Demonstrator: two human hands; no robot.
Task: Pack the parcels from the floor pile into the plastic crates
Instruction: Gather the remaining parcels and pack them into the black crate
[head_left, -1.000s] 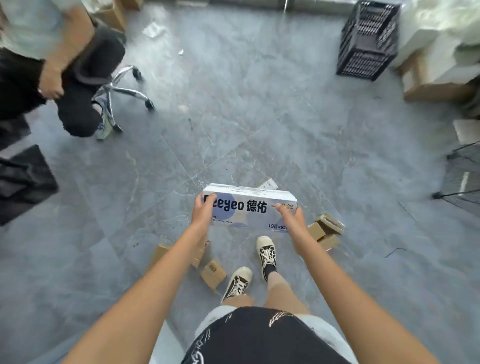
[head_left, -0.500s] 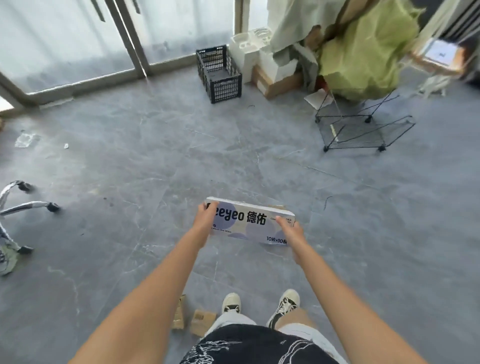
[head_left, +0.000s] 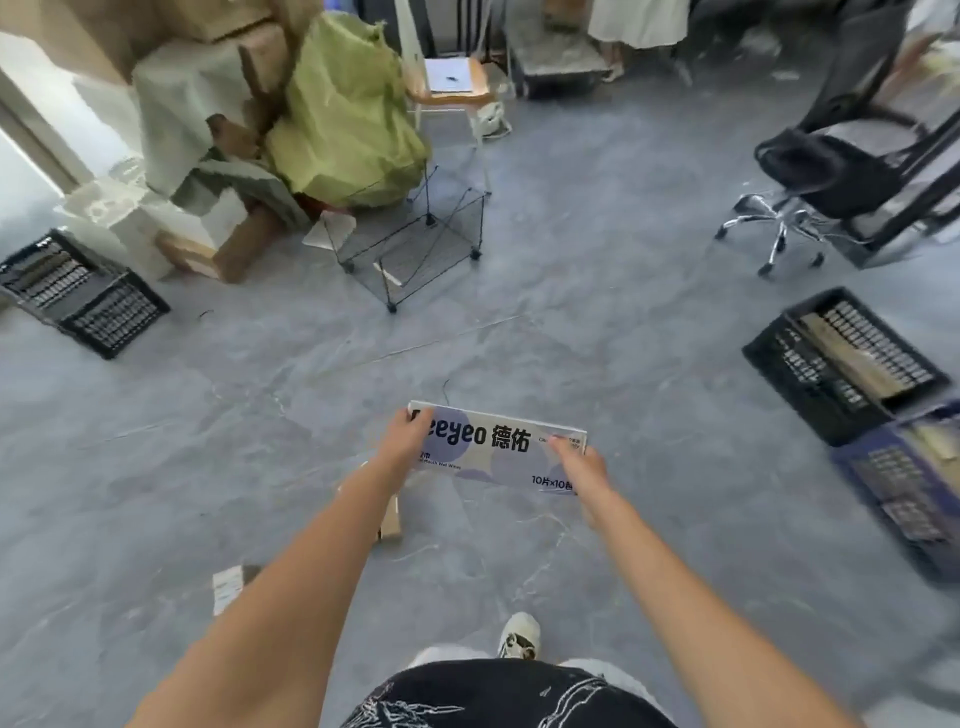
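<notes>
Grey floor (head_left: 597, 332), three crates, one wipes box (head_left: 498, 451) between two hands, fingers (head_left: 563, 446) pinching both ends.

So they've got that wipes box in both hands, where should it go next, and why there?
Probably a turn to their right, carrying the wipes box toward the black crate. Both the left hand and the right hand grip its ends, held above bare floor. That crate looks nearer than the other black crate on the left, and seems to have room left.

The view has swung right: two more plastic crates, one black (head_left: 841, 364) and one blue (head_left: 904, 478), have come into sight right of the white-and-purple wipes box (head_left: 498, 449), and a black office chair (head_left: 852, 166) appears beyond them.
</notes>
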